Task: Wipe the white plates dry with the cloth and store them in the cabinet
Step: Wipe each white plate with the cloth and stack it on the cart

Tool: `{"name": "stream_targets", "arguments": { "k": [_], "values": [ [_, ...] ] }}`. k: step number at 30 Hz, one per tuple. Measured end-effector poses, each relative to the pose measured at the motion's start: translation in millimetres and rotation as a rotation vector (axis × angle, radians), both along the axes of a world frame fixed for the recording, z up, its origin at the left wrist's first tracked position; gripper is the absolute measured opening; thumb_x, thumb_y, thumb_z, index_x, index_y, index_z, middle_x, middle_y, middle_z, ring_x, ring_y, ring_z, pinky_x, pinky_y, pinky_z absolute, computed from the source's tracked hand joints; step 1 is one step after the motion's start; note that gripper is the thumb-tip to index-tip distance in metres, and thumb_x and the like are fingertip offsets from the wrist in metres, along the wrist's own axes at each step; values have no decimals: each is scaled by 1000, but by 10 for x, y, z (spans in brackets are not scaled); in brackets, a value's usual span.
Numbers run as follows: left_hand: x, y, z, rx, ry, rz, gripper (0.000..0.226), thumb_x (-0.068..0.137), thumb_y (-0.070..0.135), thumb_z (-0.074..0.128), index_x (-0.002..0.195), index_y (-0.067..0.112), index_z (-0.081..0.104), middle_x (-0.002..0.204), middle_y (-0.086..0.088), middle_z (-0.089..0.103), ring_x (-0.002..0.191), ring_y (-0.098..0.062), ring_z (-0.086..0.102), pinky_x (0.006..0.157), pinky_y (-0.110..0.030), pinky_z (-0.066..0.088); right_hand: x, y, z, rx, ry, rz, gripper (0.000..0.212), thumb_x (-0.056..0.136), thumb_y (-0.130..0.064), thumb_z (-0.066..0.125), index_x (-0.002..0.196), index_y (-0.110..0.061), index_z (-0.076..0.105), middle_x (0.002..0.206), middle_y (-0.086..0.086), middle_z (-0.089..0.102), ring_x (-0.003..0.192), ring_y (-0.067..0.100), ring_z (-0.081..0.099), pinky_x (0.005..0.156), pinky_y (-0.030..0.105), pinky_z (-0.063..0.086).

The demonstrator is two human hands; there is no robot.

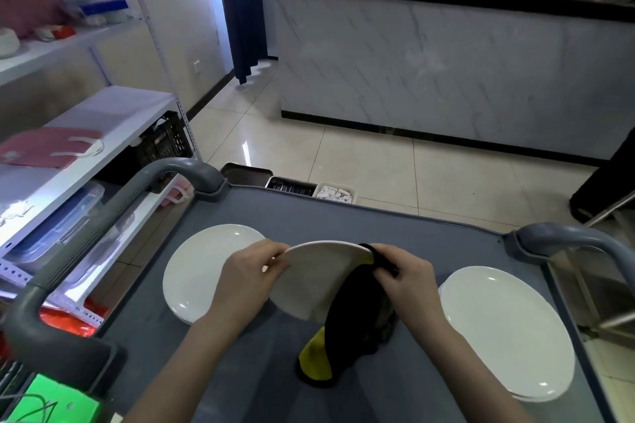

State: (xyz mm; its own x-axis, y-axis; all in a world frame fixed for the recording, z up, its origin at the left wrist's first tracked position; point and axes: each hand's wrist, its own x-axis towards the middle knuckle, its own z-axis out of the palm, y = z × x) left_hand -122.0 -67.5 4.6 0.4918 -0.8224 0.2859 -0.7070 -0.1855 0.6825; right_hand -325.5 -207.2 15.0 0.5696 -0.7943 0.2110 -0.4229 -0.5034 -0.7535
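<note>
Head view: left plate (202, 271) flat on grey cart (261, 371). Centre: left hand (247, 282) grips rim of tilted plate (316, 278), raised above cart. Black-yellow cloth (350, 326) draped over its right rim (tail trailing down to cart), pinched by right hand (409, 282). Right plate (508, 330) lies flat. Advice: hold rim firm, turn plate, wipe both faces.

Lower centre, our left hand (245, 280) and right hand (407, 280) tilt a white plate (316, 276), black-and-yellow cloth (347, 330) on its rim, two plates (196, 271) (508, 330) flanking on our grey cart (261, 371)
</note>
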Motion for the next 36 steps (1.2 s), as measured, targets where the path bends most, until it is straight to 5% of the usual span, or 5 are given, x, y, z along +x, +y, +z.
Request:
{"name": "stream_targets", "arguments": {
  "k": [5, 14, 22, 31, 36],
  "values": [
    [-223, -206, 237, -50, -369, -147, 4, 82, 18, 71, 83, 20, 74, 76, 5, 65, 72, -20, 62, 52, -32, 49, 185, 170, 24, -267, 154, 105, 39, 76, -1, 63, 106, -25, 71, 102, -12, 71, 94, 15, 66, 76, 31, 52],
    [71, 16, -4, 124, 124, -15, 22, 84, 18, 75, 79, 38, 67, 73, 23, 65, 76, -5, 62, 74, -29, 50, 6, 21, -27, -30, -59, -14, 41, 73, 10, 65, 100, -20, 75, 94, -23, 67, 92, -2, 62, 80, 4, 41],
    [-222, -183, 212, -76, -312, -156, 4, 82, 14, 71, 81, 16, 74, 75, 3, 65, 70, -21, 61, 58, -36, 50, 165, 159, 54, -302, 129, 110, 40, 71, 1, 66, 100, -25, 73, 96, -13, 72, 88, 11, 66, 71, 24, 49],
    [63, 15, 32, 50, 108, -19, 15, 86, 13, 73, 84, 28, 70, 81, 17, 69, 79, -6, 63, 76, -28, 50, 9, 10, 18, -23, -58, -15, 42, 72, 10, 65, 99, -21, 75, 93, -22, 68, 92, -1, 62, 81, 7, 43],
    [-93, -78, 119, -42, -131, -71, 5, 88, 16, 68, 85, 17, 73, 79, 8, 66, 73, -16, 61, 65, -38, 51, 84, 57, 59, -140, 54, 47, 40, 74, 4, 65, 102, -22, 74, 99, -14, 72, 93, 10, 66, 81, 27, 51]
  ]
}}
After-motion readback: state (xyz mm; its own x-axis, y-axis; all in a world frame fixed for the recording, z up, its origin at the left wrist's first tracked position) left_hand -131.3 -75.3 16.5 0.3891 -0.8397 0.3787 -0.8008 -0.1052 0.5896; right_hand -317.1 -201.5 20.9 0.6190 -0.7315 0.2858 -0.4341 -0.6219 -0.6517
